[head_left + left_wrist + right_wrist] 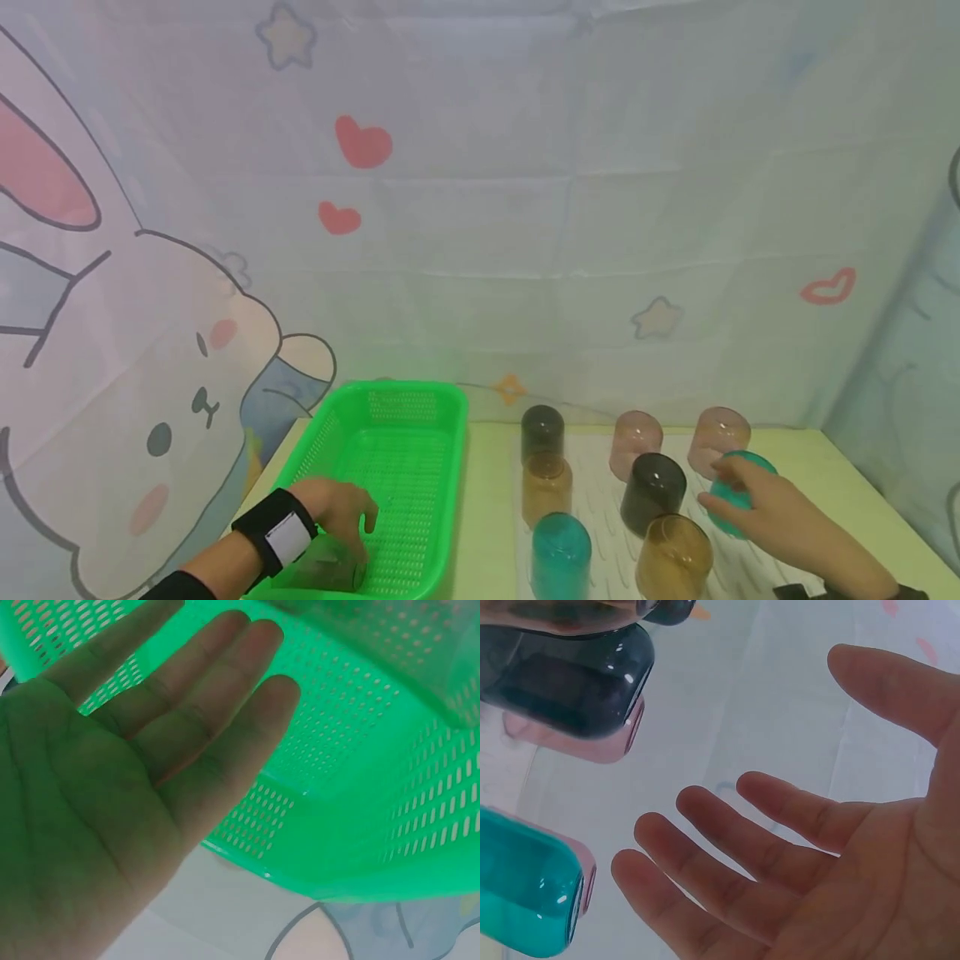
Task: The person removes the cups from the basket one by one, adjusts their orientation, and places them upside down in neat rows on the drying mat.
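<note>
Inside the green basket [455,500], my left hand [339,510] reaches down beside a clear glass [330,568] lying on its side near the basket's front end. Its fingers look extended in the left wrist view, apart from the see-through glass [409,656] at the upper right. My right hand [776,517] hovers by a teal glass [738,492], partly covering it in the head view. In the right wrist view its fingers [720,889] are spread, with a visible gap from the teal glass [525,889]. The palm holds nothing.
Upside-down glasses stand on a white mat [600,550]: two pink [637,444], two dark grey [652,493], two amber [673,560], and another teal one [561,557]. The basket is left of them on a pale yellow table [487,500]. A printed cloth [487,208] hangs behind.
</note>
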`<state>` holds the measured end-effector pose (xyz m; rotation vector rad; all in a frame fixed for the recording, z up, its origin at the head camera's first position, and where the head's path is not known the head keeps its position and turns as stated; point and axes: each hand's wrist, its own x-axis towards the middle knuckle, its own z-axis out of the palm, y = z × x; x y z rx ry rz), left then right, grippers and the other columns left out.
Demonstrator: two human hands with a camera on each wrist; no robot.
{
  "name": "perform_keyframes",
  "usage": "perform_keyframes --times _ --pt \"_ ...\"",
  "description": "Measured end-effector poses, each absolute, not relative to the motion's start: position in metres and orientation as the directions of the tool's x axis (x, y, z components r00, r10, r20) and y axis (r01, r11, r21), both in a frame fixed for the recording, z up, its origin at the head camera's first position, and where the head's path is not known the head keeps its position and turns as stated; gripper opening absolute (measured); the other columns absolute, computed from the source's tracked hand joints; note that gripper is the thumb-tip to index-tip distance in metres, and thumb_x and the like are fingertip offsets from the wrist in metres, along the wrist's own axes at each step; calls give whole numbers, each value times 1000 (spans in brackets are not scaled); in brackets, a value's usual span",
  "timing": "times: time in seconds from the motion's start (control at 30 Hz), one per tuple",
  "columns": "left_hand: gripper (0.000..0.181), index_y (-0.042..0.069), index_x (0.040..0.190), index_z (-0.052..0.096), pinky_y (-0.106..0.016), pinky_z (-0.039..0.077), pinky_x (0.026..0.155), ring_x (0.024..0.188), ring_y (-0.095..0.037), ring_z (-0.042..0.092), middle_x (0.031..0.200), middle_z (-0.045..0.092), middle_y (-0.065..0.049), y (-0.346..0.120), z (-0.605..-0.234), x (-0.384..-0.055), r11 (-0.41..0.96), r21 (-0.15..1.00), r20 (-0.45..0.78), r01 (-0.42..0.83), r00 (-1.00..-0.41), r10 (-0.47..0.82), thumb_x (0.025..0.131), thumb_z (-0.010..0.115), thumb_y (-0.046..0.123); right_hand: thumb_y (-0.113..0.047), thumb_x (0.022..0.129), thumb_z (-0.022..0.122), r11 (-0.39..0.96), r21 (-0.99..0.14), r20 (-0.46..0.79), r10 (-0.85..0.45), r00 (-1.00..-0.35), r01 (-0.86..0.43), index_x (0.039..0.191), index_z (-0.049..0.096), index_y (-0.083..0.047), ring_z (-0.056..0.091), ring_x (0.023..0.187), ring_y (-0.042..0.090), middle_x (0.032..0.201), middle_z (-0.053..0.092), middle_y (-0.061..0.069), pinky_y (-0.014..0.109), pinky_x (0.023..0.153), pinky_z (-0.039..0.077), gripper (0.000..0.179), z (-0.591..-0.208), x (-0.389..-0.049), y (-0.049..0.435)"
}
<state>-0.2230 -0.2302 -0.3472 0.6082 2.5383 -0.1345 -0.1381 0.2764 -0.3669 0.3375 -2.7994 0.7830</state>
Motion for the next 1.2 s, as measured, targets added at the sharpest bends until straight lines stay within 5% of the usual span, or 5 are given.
perform_keyframes --times 0.47,0.97,1.2 --pt "37 25 101 64 -40 50 81 107 -24 55 113 56 3 -234 -363 -236 910 -63 -604 410 -741 292 71 85 21 -37 93 60 798 -551 259 -113 -959 -244 134 37 4 58 103 43 118 55 28 51 76 51 63 -369 -141 275" --pt "37 26 107 64 -46 46 87 113 -30 52 117 57 1 -246 -392 -263 934 -7 -643 356 -717 269 75 80 35 -34 96 56 777 -591 217 -104 -971 -216 131 34 9 57 103 42 121 52 29 47 75 53 59 -374 -137 281" --pt "39 21 104 65 -47 47 84 108 -29 55 113 58 -2 -242 -385 -261 940 3 -562 340 -777 283 71 83 32 -34 96 56 782 -583 236 -97 -967 -221 130 38 7 60 99 39 120 55 27 47 73 52 56 -374 -137 284"
